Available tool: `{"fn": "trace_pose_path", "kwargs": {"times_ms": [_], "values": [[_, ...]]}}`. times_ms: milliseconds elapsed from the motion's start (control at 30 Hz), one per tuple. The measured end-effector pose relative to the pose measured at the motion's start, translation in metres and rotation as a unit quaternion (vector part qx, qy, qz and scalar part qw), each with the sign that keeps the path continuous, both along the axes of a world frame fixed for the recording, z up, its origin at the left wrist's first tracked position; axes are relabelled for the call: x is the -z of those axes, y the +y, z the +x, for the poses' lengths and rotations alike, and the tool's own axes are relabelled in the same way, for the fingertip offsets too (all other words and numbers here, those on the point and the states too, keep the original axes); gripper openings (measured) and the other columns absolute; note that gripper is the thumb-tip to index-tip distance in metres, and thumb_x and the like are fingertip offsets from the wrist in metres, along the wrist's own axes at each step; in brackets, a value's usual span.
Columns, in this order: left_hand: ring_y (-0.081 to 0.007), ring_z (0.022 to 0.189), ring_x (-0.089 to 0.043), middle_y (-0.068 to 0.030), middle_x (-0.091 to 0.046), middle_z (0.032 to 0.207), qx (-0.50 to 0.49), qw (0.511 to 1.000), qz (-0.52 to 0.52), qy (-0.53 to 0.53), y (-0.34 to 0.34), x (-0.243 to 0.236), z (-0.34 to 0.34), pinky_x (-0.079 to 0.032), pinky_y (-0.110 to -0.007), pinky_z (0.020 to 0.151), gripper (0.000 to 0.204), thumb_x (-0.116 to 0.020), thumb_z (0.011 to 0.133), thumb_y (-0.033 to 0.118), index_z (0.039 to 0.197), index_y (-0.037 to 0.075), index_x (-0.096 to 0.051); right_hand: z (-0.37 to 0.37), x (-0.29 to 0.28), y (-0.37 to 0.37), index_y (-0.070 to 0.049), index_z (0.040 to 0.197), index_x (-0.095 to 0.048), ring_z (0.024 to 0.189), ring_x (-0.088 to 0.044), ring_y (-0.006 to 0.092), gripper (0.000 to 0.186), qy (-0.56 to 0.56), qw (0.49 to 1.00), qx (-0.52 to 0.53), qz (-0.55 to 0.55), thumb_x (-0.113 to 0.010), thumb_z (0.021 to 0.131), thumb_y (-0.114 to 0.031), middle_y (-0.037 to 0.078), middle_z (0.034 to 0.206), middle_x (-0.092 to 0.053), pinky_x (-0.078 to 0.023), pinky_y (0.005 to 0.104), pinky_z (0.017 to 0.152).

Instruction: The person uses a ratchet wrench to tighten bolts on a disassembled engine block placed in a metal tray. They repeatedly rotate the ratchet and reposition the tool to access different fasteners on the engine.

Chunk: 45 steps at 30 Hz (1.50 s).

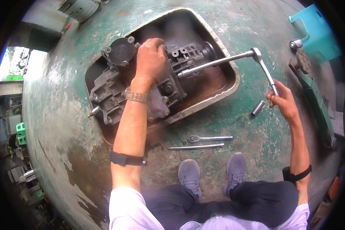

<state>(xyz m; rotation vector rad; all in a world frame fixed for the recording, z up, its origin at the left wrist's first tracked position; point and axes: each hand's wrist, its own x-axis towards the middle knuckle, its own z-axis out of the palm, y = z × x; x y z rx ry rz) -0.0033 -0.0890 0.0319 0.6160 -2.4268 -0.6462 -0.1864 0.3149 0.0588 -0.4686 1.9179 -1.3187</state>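
Observation:
A grey metal gearbox (110, 85) lies in a rusty, oily tray (230, 90). My left hand (151, 59) is closed over the upper part of its housing, beside a round black cover (122, 51). In my right hand (284, 100) is the handle end of a ratchet wrench (262, 66), fingers wrapped round it. A long extension bar (222, 60) runs from the ratchet's head leftward to the gearbox's side. The bar's far end meets the housing near its flange; what it sits on is hidden. Below the right hand, a deep socket (258, 108) lies on the floor.
A second ratchet (211, 138) and a slim metal rod (196, 146) lie on the worn green floor, in front of my shoes (189, 174). At the right stand a turquoise stool (314, 32) and a dark green metal piece (314, 99). A pale bucket (79, 8) is at the far left.

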Motion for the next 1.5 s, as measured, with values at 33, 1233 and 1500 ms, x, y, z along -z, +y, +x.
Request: {"fn": "trace_pose_path", "kwargs": {"times_ms": [33,1233,1500], "values": [[-0.0322,0.092,-0.066,-0.0171,-0.069,0.098,0.002,1.0,-0.012,0.003,-0.001,0.002,0.0,-0.051,-0.037,0.084,0.018,-0.059,0.086,0.007,0.099,-0.001,-0.069,0.003,-0.003,-0.001,0.007,0.142,-0.038,0.061,-0.054,0.0112,0.067,0.004,1.0,-0.006,0.005,-0.051,0.076,0.005,0.008,0.085,-0.061,-0.047,0.0252,0.055],[-0.0322,0.104,-0.059,-0.0173,-0.066,0.098,-0.058,0.995,-0.08,-0.007,0.009,0.02,-0.008,-0.038,-0.044,0.1,0.019,-0.058,0.071,0.008,0.084,0.004,-0.071,0.021,0.054,0.023,0.002,0.136,-0.048,0.062,-0.051,0.0036,0.05,0.266,0.959,-0.011,0.093,-0.052,0.086,0.005,0.002,0.083,-0.062,-0.042,0.0194,0.053],[-0.0293,0.089,-0.056,-0.0167,-0.06,0.09,0.067,0.986,-0.15,0.01,0.13,0.015,-0.048,-0.045,-0.039,0.082,0.014,-0.063,0.07,0.008,0.082,0.002,-0.064,0.022,0.061,0.026,0.003,0.133,-0.049,0.065,-0.052,0.0038,0.047,0.279,0.956,0.004,0.087,-0.054,0.086,0.005,0.002,0.084,-0.063,-0.042,0.0192,0.055]]}}
